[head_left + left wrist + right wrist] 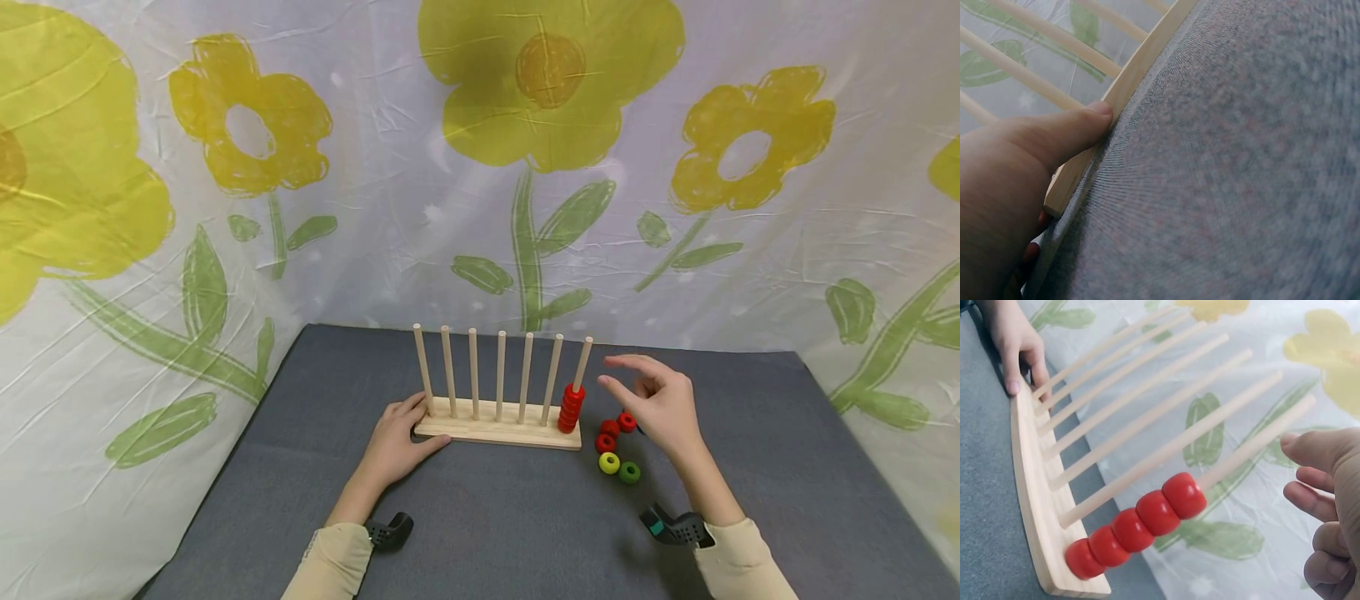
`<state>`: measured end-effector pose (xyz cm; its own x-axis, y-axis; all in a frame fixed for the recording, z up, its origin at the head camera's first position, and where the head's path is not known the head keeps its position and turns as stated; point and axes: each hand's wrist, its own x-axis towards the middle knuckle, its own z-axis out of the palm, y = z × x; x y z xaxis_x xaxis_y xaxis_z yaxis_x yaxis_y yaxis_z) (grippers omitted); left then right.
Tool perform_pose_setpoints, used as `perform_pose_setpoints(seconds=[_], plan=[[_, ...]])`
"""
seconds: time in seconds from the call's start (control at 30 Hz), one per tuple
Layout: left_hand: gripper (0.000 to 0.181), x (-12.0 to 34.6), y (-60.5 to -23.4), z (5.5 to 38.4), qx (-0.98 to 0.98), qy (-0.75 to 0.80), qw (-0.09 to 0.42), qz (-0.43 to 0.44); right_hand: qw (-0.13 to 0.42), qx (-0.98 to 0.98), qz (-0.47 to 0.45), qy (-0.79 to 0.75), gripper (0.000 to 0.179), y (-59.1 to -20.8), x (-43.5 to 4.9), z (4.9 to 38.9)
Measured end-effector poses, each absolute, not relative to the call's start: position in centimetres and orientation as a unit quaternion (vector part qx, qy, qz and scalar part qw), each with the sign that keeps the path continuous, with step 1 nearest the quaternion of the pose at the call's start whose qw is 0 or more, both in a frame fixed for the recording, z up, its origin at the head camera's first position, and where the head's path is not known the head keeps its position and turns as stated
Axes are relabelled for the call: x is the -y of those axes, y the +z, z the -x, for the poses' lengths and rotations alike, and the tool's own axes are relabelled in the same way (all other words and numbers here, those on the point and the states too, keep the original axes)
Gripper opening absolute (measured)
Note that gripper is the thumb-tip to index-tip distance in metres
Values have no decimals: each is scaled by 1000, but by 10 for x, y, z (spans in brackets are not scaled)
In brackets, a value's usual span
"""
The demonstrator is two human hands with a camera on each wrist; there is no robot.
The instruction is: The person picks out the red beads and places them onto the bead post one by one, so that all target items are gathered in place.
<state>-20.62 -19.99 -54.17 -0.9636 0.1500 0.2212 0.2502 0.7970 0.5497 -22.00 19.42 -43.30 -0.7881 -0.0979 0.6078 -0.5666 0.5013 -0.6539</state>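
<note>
A wooden peg rack (472,428) with several upright pegs stands on the table. My left hand (395,440) holds the left end of its base, thumb along the front edge and fingers round the far side; in the left wrist view the thumb (1079,128) presses the wood. Red beads (1132,529) are stacked from the base up on the rightmost peg, whose upper part is bare. Beside that peg's top hovers my right hand (660,404), its thumb and index finger apart with nothing between them. In the right wrist view the other fingers (1329,547) are bent.
Loose beads lie right of the rack, partly beneath my right hand: several red beads (605,443), a yellow bead (609,463) and a green bead (629,473). The table (510,533) has a dark grey cloth. Behind it hangs a flower-printed curtain (390,250).
</note>
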Motion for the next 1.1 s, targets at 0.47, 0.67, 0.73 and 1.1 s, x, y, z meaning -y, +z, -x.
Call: perform_pose_setpoints(seconds=[0.47,0.67,0.73,1.1], plan=[[81,201,-542,207,943,-303,85,107,238,838,-188,453,27,-449,-206,213],[81,201,-543,206,942,-306,85,107,227,842,-175,457,27,-455,-209,211],[81,201,-543,206,942,-306,85,106,223,843,-168,461,26,-457,-211,210],[82,200,-544,208,944,-302,84,105,218,851,-149,455,25,-470,-223,206]])
